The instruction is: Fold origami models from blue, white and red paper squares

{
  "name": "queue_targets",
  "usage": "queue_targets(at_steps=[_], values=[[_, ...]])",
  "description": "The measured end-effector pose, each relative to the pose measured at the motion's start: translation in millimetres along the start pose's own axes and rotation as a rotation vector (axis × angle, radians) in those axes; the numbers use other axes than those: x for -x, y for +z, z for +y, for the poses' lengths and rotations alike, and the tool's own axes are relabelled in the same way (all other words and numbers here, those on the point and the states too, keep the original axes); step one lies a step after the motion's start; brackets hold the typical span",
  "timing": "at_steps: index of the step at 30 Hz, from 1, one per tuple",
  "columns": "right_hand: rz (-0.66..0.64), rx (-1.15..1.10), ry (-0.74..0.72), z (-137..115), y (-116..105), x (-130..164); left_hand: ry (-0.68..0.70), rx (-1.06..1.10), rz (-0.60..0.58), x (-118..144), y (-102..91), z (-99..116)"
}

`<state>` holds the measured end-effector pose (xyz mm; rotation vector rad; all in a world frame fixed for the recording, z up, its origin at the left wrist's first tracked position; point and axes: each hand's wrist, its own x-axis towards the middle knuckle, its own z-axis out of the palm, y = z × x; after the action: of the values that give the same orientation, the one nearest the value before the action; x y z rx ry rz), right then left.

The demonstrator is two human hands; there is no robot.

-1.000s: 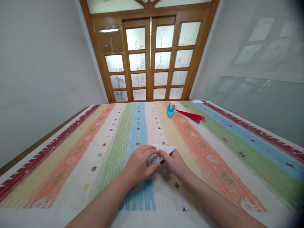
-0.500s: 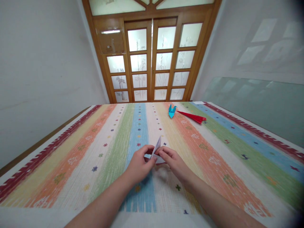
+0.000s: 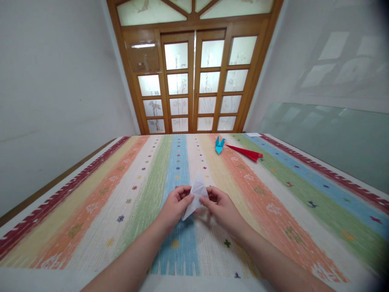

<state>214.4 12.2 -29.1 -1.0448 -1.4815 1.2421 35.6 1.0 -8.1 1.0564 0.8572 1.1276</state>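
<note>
A white folded piece of paper (image 3: 197,190) with visible crease lines is held up just above the tablecloth, its narrow point toward the far side. My left hand (image 3: 175,204) pinches its left edge, thumb on the near face and fingers behind. On the right edge, my right hand (image 3: 220,204) pinches it too, thumb in front. The fingers behind the paper are partly hidden. Farther off to the right lie a blue origami bird (image 3: 219,146) and, beside it, a long red folded paper (image 3: 245,152) with a pointed end.
A striped, patterned tablecloth (image 3: 127,227) covers the table. Wooden doors with glass panes (image 3: 194,81) stand beyond its far edge. Along the right side is a pale green glass-like panel (image 3: 328,138); a white wall (image 3: 60,73) rises on the left.
The white paper has turned from nearly edge-on to showing its broad creased face. Both hands have shifted their hold, the right thumb now pressing on its front. The view has tilted slightly.
</note>
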Motion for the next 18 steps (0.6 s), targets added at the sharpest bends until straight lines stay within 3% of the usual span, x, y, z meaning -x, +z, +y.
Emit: queue_targets(at_steps=[9,18], values=[[-0.079,-0.231,0.11,-5,2,0,-0.13,0.217,-0.043,-4,-12.3,-5],[-0.139,-0.368,0.178,-3,1,2,-0.174,0.34,-0.146,-5,-17.5,-10]])
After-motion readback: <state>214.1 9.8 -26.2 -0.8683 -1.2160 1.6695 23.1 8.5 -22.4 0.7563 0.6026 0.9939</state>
